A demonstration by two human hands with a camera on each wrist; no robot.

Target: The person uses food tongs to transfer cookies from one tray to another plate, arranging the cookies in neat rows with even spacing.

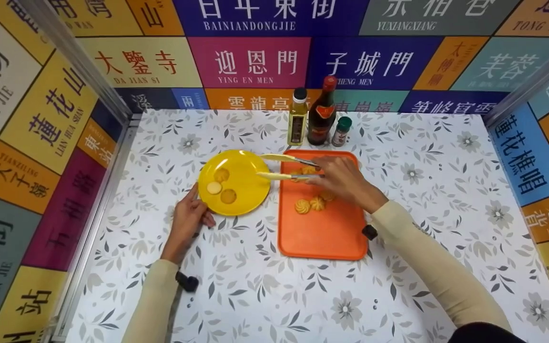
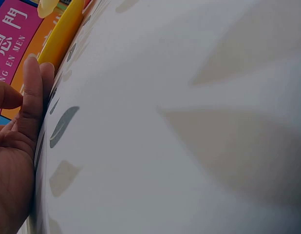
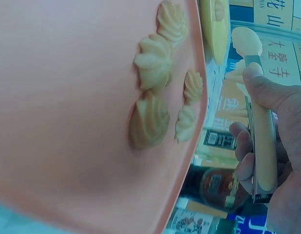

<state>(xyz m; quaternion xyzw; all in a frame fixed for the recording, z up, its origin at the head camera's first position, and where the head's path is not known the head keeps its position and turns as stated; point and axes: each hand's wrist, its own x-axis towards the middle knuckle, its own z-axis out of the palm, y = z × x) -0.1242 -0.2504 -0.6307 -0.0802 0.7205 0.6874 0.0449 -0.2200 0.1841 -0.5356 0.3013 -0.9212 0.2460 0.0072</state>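
Note:
My right hand [image 1: 343, 178] grips a pair of tongs [image 1: 281, 176] with cream tips and metal arms. The tips stand apart above the right rim of a yellow plate [image 1: 253, 190], and I see nothing between them. In the right wrist view, fingers and thumb wrap the tongs' cream handle [image 3: 264, 146]. Three round cookies [image 1: 228, 196] lie on the plate's left half. My left hand [image 1: 188, 214] touches the plate's lower left edge, its fingers fairly straight in the left wrist view. Several swirled cookies [image 1: 302, 206] lie on an orange tray [image 1: 322, 238], partly hidden under my right hand.
Behind the tray stand an oil bottle [image 1: 297, 119], a dark red-capped bottle [image 1: 321, 119] and a small green-capped shaker [image 1: 340, 132]. A floral cloth [image 1: 236, 286] covers the table. Lettered panels [image 1: 250, 62] wall in the back and both sides.

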